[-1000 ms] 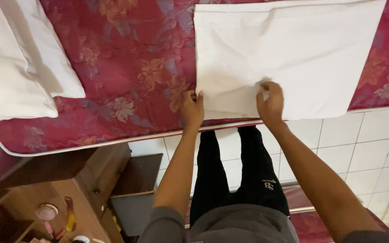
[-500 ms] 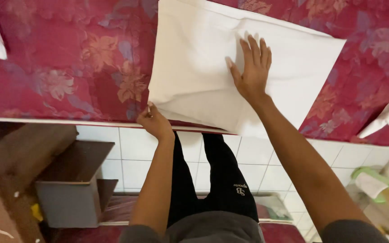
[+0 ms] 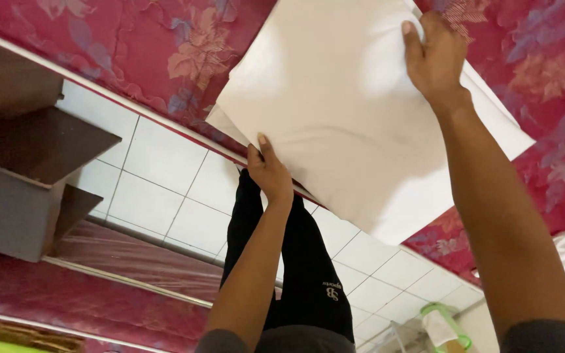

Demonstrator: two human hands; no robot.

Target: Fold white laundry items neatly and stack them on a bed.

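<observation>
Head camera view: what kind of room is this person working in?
Probably a bedroom. A mattress covered in red floral fabric carries a folded white cloth held by both hands, and a dark wooden bedside shelf unit stands on the white tiled floor.

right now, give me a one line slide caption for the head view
Left hand grips the near edge of a folded white sheet on a red floral mattress; right hand holds its far side.

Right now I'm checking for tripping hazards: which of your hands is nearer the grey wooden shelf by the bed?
Left. The left hand grips the white cloth at its near edge, closer to the shelf; the right hand presses the cloth farther away.
</observation>
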